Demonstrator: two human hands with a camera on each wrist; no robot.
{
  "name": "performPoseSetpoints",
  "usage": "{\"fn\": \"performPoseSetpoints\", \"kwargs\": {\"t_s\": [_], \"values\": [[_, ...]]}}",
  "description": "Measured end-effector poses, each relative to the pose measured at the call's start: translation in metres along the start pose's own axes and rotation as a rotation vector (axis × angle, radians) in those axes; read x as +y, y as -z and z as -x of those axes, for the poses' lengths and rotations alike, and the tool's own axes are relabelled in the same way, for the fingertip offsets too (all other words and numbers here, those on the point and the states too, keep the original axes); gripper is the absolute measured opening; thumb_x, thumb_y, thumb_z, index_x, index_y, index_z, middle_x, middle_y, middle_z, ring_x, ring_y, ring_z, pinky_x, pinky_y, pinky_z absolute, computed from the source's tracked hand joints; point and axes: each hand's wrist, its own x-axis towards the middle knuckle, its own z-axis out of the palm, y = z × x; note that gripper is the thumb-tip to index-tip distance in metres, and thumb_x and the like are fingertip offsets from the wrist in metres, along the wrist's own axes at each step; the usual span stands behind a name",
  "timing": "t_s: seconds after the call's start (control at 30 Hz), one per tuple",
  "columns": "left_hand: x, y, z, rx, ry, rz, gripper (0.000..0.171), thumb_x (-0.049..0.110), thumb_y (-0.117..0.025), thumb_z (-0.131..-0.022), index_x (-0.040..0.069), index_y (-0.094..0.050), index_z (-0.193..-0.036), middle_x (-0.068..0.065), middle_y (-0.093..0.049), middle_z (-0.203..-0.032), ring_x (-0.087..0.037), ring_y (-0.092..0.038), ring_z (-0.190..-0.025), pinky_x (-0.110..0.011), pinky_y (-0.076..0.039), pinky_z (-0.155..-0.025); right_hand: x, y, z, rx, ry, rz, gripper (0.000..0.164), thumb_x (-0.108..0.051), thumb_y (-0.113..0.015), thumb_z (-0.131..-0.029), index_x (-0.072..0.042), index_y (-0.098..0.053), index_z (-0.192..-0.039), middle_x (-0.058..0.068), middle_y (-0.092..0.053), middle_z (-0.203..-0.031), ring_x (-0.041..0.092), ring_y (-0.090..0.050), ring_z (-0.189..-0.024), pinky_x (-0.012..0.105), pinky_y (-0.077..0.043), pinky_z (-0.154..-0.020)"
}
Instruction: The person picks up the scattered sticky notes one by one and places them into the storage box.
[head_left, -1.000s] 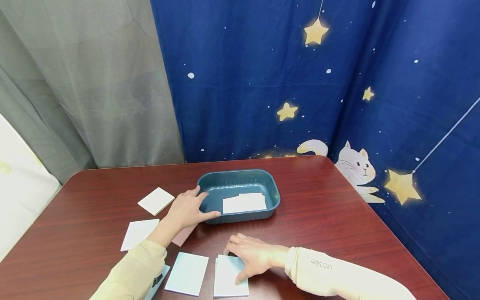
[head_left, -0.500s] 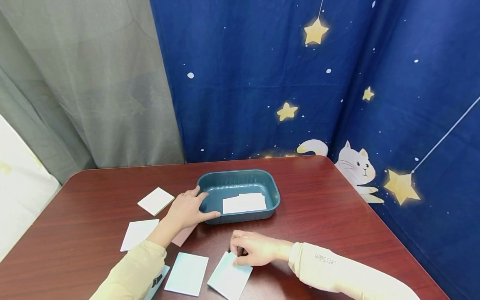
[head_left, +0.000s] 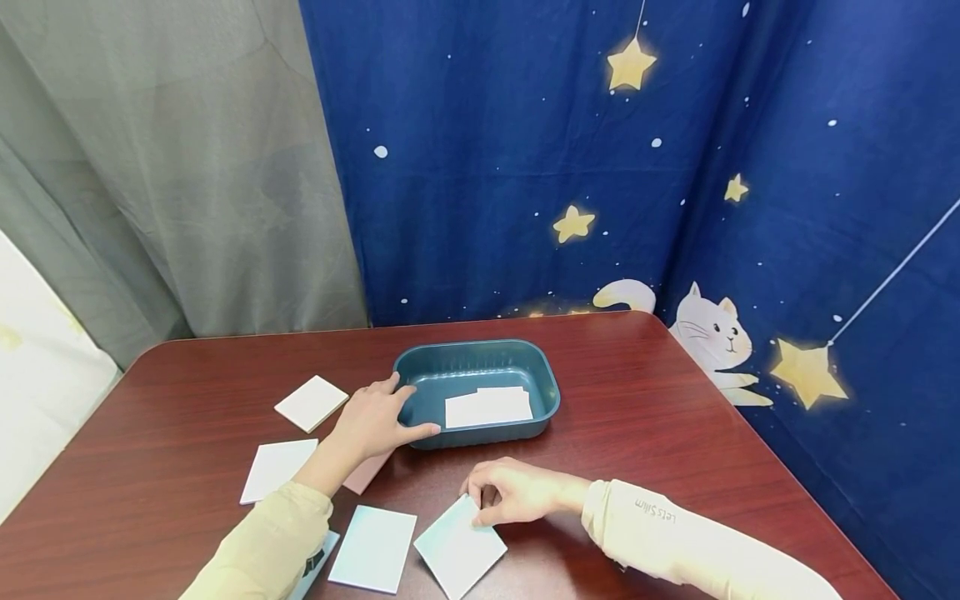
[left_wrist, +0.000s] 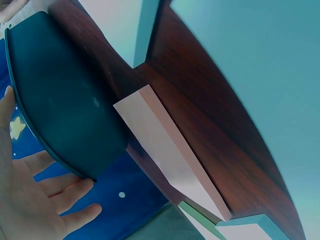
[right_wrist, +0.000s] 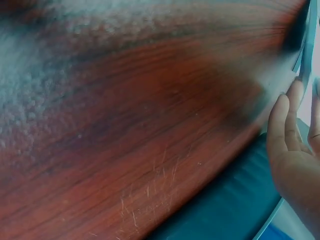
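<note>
My left hand (head_left: 373,421) rests at the left end of a dark teal plastic tub (head_left: 551,400), its fingers spread and touching the rim. In the left wrist view the fingers (left_wrist: 75,192) lie along that rim. White square pads (head_left: 489,406) lie inside the tub. My right hand (head_left: 510,493) pinches a pale blue sticky note pad (head_left: 459,546) by its far corner, thumb on top. That pad is turned like a diamond, near the table's front. Whether it lies flat or is slightly lifted I cannot tell. The right wrist view shows the right fingers (right_wrist: 280,125) near its edge.
Left of the held pad lies another pale blue pad (head_left: 373,548). A pink pad (head_left: 367,472) is partly under my left wrist. Two white-topped pads (head_left: 311,403) lie farther left, and a blue one (head_left: 318,567) shows beside the left sleeve. Curtains hang behind the brown table (head_left: 637,433).
My right hand has gone from lying over the pale blue pads to pinching a corner. The pad has turned from square-on to a diamond. The left hand and tub have stayed put.
</note>
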Motion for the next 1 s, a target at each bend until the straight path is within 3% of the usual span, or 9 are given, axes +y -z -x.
{"fn": "performPoseSetpoints", "kwargs": {"t_s": [0.17, 0.5, 0.7, 1.0], "values": [[0.0, 0.001, 0.0, -0.005, 0.003, -0.001, 0.083, 0.07, -0.05, -0.069, 0.003, -0.057, -0.117, -0.026, -0.044, -0.124, -0.039, -0.046, -0.108, -0.05, -0.035, -0.088, 0.002, 0.0, 0.001, 0.013, -0.031, -0.035, 0.017, -0.011, -0.07, -0.073, -0.012, -0.053, -0.071, -0.006, -0.05, -0.077, -0.003, -0.051, -0.066, 0.013, -0.044, -0.059], [0.0, 0.0, 0.0, -0.012, 0.01, 0.001, 0.084, 0.071, -0.05, -0.068, 0.003, -0.056, -0.117, -0.026, -0.043, -0.124, -0.039, -0.046, -0.108, -0.051, -0.035, -0.088, 0.003, 0.0, -0.001, 0.079, -0.08, -0.145, 0.019, -0.005, -0.068, -0.074, -0.013, -0.052, -0.079, -0.009, -0.054, -0.077, -0.002, -0.055, -0.067, 0.015, -0.046, -0.062], [0.0, -0.001, -0.001, -0.013, 0.014, -0.005, 0.085, 0.071, -0.05, -0.068, 0.003, -0.056, -0.117, -0.026, -0.043, -0.124, -0.039, -0.046, -0.108, -0.05, -0.035, -0.088, 0.001, 0.007, -0.001, 0.083, -0.097, -0.216, 0.022, -0.001, -0.065, -0.078, -0.014, -0.052, -0.091, -0.007, -0.057, -0.081, 0.001, -0.057, -0.069, 0.018, -0.047, -0.065], [-0.001, -0.002, -0.001, -0.025, 0.019, 0.0, 0.086, 0.073, -0.048, -0.067, 0.003, -0.056, -0.118, -0.026, -0.043, -0.125, -0.039, -0.045, -0.109, -0.051, -0.034, -0.089, -0.003, 0.021, 0.0, 0.078, -0.013, -0.162, 0.021, 0.0, -0.058, -0.082, -0.014, -0.056, -0.098, -0.006, -0.056, -0.087, 0.002, -0.055, -0.073, 0.018, -0.047, -0.067]]}}
